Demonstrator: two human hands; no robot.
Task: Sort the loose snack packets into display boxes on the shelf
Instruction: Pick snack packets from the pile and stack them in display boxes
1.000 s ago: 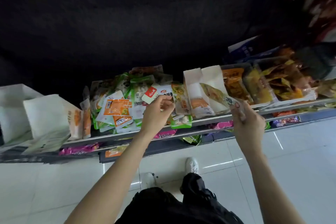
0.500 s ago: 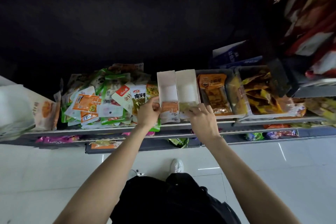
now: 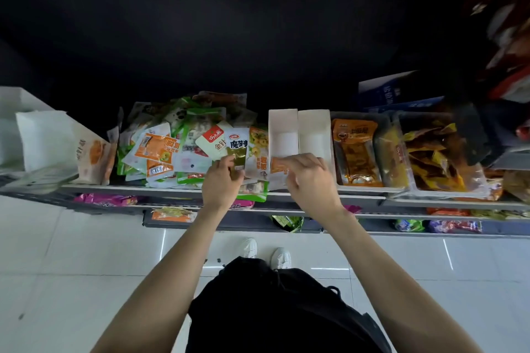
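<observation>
A heap of loose snack packets (image 3: 172, 146) in orange, green and white lies on the shelf (image 3: 143, 189), left of centre. My left hand (image 3: 222, 183) pinches a white and olive packet (image 3: 238, 149) at the heap's right edge. Two white display boxes (image 3: 298, 129) stand side by side at the shelf's middle. My right hand (image 3: 309, 180) is at the front of the left box, its fingers curled beside the box's orange front panel (image 3: 276, 165). Whether the right hand holds anything is hidden.
Right of the white boxes stand trays of orange packets (image 3: 355, 149) and yellow-brown packets (image 3: 430, 157). White bags (image 3: 46, 137) sit at the shelf's far left. Lower shelves (image 3: 258, 218) hold more packets. My feet stand on white floor tiles (image 3: 86, 266).
My left hand has taken a white and olive packet from the heap. My right hand, which put a packet into the right white box, has moved left to the left box's front.
</observation>
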